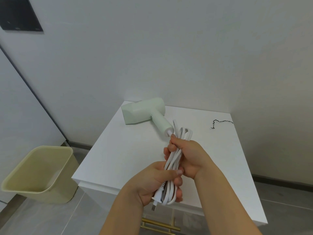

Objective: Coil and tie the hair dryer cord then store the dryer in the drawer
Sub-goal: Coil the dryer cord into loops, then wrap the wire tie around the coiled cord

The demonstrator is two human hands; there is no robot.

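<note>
Head view only.

- Pale green plastic hair dryer (144, 111) lies on its side at the rear of the white bench (118, 150). Its handle points toward the person.
- White rubber cord (171, 161) is gathered into a long bundle of loops and held just above the bench. The bundle's long axis runs away from the person, tilted slightly right. The far loops sit just beside the handle's end, where the cord leaves the dryer.
- Right hand (189, 156) grips the far half of the bundle, fingers (169, 147) curled round it.
- Left hand (155, 182) grips the near half, fingers clamped round the loops. The white plug (155, 203) hangs out below the palm.
- Thin black wire tie (220, 123) lies loose on the bench, ahead and to the right of both hands and well apart from the dryer. The right hand is nearer.
- Judgement: coiling looks done, tying is not. The left hand could hold the bundle alone while the right reaches forward-right for the tie.
- Brass drawer handle (159, 226) shows below the bench edge, under the wrists.
- Beige plastic waste bin (39, 173) stands on the floor to the left.
</note>
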